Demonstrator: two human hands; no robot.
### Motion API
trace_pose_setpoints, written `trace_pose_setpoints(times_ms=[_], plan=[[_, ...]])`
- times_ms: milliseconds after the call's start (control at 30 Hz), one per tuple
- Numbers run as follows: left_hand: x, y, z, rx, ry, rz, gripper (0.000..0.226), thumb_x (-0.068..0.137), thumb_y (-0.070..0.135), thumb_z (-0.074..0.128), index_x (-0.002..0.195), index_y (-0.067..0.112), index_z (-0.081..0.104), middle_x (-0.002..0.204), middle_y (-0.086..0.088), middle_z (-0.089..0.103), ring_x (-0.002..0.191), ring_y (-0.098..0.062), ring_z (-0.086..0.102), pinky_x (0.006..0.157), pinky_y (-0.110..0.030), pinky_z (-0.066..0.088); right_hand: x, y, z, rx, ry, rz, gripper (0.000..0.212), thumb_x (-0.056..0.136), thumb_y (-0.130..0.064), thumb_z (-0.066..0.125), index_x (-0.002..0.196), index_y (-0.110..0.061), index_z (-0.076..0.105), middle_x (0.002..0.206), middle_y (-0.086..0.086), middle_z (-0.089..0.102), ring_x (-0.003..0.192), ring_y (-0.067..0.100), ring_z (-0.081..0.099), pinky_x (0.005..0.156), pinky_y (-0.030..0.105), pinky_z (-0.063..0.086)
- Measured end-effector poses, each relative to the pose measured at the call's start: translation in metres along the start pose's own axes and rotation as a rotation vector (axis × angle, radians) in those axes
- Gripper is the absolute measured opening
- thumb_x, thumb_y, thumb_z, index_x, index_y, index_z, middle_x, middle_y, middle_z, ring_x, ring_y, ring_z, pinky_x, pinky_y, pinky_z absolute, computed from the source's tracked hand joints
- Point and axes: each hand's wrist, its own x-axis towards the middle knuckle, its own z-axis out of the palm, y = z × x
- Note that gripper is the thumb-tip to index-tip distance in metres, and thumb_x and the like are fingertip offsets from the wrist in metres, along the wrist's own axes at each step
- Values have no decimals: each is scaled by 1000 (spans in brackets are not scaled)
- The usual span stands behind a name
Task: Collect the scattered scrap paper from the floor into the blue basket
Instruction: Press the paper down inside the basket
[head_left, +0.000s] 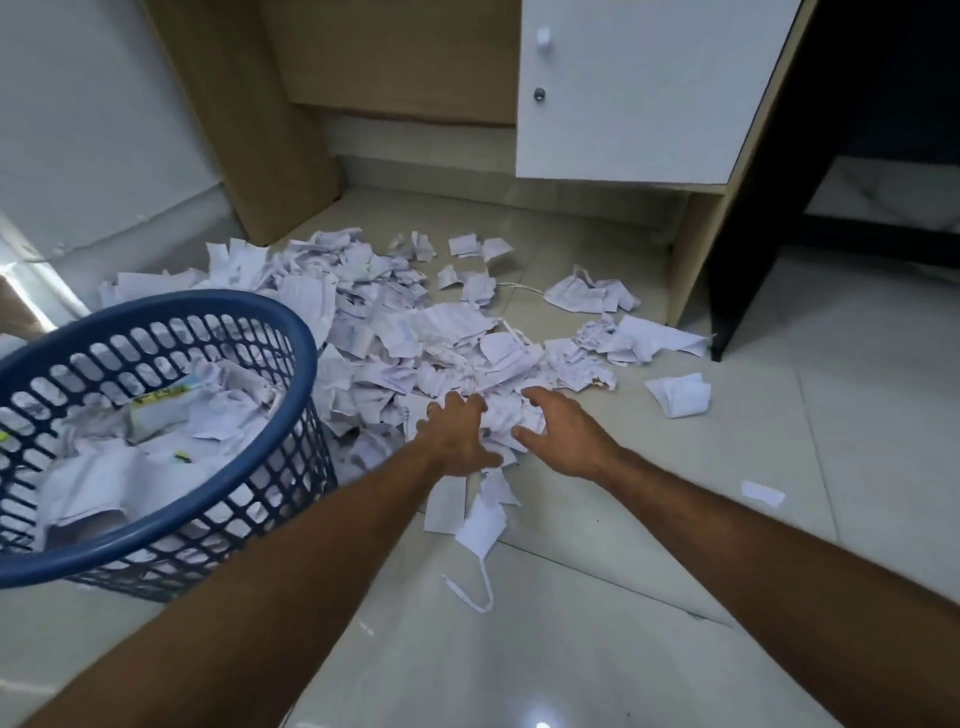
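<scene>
Head view looks down over two bare forearms reaching from the bottom of the frame toward the middle. Just below centre, the left hand (457, 436) lies palm down on the near edge of the scrap paper pile (415, 332), its fingers spread and slightly bent, their tips pressing into the scraps; it grips nothing that can be seen. Just to its right, the right hand (563, 434) is held with the thumb and fingers apart in a loose, open curve, the fingertips touching the same clump of paper that sits between the two hands. Whether any sheet is actually pinched under either palm cannot be told.

The pile spreads across the pale tiled floor (675, 571) from the centre up toward the upper middle, with looser pieces trailing off to the right, among them a crumpled sheet (679, 395) lying apart at centre right and a small flat scrap (762, 492) lower right. A few torn pieces and a thin paper strip (480, 587) lie below the hands.

At the left edge stands the blue basket (249, 512), tilted in the wide-angle view, already partly filled with paper. A white cabinet door (649, 88) and wooden desk panels occupy the top of the frame.
</scene>
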Motion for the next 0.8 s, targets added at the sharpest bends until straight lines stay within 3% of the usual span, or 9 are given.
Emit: trace_pose_setpoints(times_ms=[133, 233, 300, 367, 433, 533, 600, 700, 800], plan=[[9, -24, 35, 43, -285, -126, 148, 47, 80, 82, 158, 35, -5, 167, -15, -7, 152, -45, 7, 118, -64, 20, 19, 21, 22, -117, -110, -57, 95, 80, -42, 79, 155, -25, 25, 157, 8, 33, 142, 29, 35, 111, 38, 36], [11, -35, 60, 35, -341, -169, 155, 43, 82, 82, 155, 41, -17, 164, -11, -27, 152, -45, 1, 117, -70, 13, 44, 26, 39, -344, -163, -44, 107, 74, -52, 81, 156, -38, 14, 161, 13, 17, 143, 43, 25, 111, 52, 35], [14, -39, 74, 54, -336, -197, 151, 46, 81, 82, 153, 45, -18, 163, -9, -30, 151, -48, 2, 113, -75, 10, 63, 28, 51, -538, -201, -76, 109, 76, -58, 76, 157, -41, 4, 165, 13, -3, 147, 50, 5, 115, 63, 20], [19, -45, 85, 63, -322, -216, 142, 49, 81, 80, 154, 48, -11, 165, -8, -25, 150, -50, 4, 111, -77, 12, 79, 32, 63, -553, -240, -74, 104, 80, -61, 71, 156, -43, 2, 164, 10, -16, 147, 51, -10, 113, 69, 10], [22, -50, 92, 91, -261, -206, 127, 54, 83, 76, 153, 48, 3, 166, -8, -7, 148, -50, 14, 111, -74, 19, 88, 38, 75, -461, -260, -43, 90, 87, -56, 65, 156, -44, 9, 165, 8, -14, 147, 50, -9, 112, 70, 14], [24, -57, 95, 51, -82, -182, 94, 66, 76, 74, 144, 39, 35, 146, -9, 28, 135, -42, 34, 108, -56, 37, 82, 45, 89, -495, -128, -82, 57, 97, -37, 56, 150, -35, 35, 156, 13, 22, 137, 45, 24, 102, 58, 42], [27, -61, 94, -38, 2, -155, 72, 77, 61, 76, 135, 27, 49, 134, -9, 40, 124, -37, 45, 101, -44, 44, 79, 47, 94, -477, -47, -112, 46, 97, -22, 55, 142, -30, 48, 138, 13, 40, 123, 39, 39, 91, 48, 50], [28, -65, 95, -163, 88, -131, 35, 91, 29, 69, 120, 14, 59, 123, -11, 51, 114, -29, 54, 94, -33, 42, 80, 50, 90, -261, 33, -137, 50, 89, -1, 54, 134, -24, 60, 126, 13, 55, 114, 35, 53, 89, 41, 52], [29, -64, 93, -217, 191, -140, 15, 93, 8, 59, 106, 10, 66, 114, -11, 59, 109, -26, 57, 86, -26, 39, 78, 49, 76, -11, 220, -167, 47, 84, 6, 60, 123, -17, 69, 117, 9, 67, 109, 24, 61, 92, 18, 42]])
